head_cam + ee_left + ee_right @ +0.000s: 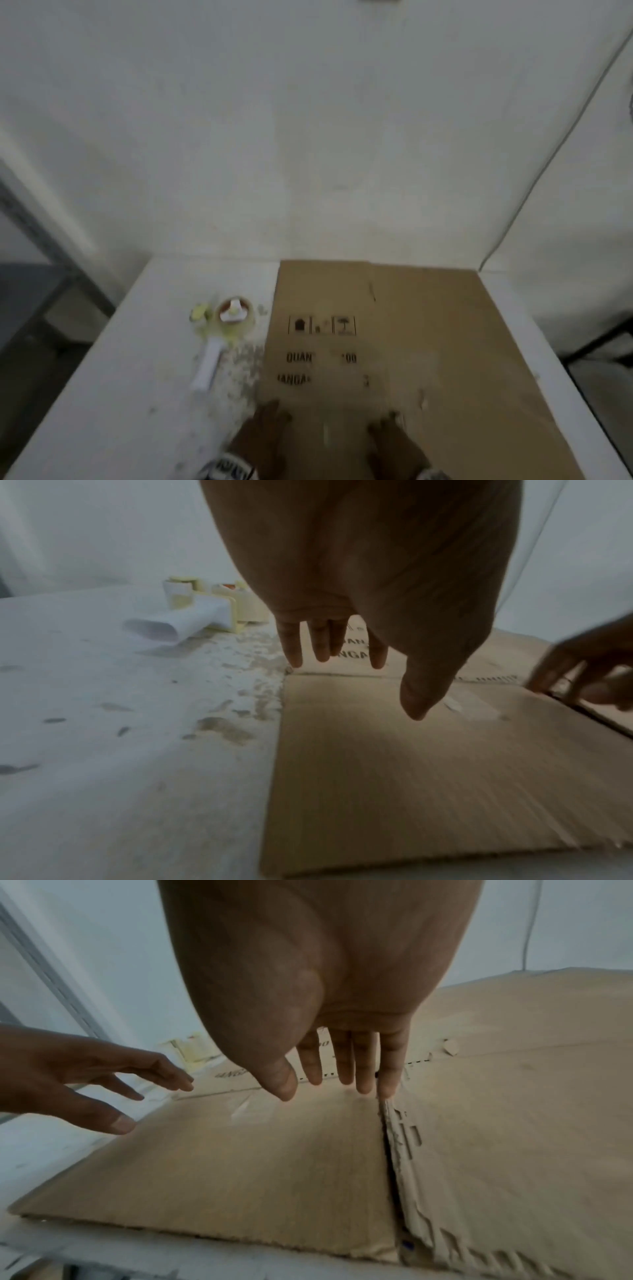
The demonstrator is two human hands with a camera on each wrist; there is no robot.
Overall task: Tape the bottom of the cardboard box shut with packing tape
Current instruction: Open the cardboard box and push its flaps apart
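In the head view, closest to the lens at the bottom edge, the left hand (263, 435) and right hand (394, 442) reach forward over the near end of the cardboard box (394, 342), which lies flattened on the white table (102, 394), its long axis running away from the person toward the wall, the printed symbols and lettering reading upright from the near side. Left of the box, apart from it, lies the tape dispenser (222, 329), its white handle pointing back toward the person and its roll end toward the wall. In the left wrist view the left hand (359, 601) hangs above the near flap with fingers (322, 645) straight and slightly spread, holding nothing; whether the tips touch the cardboard cannot be told. The dispenser (202, 610) lies beyond on the scuffed tabletop. In the right wrist view the right hand (325, 1001) is likewise spread flat and empty, its fingers (363, 1066) extended over the fold line, beside the ragged slit between two flaps of the box (240, 1164).
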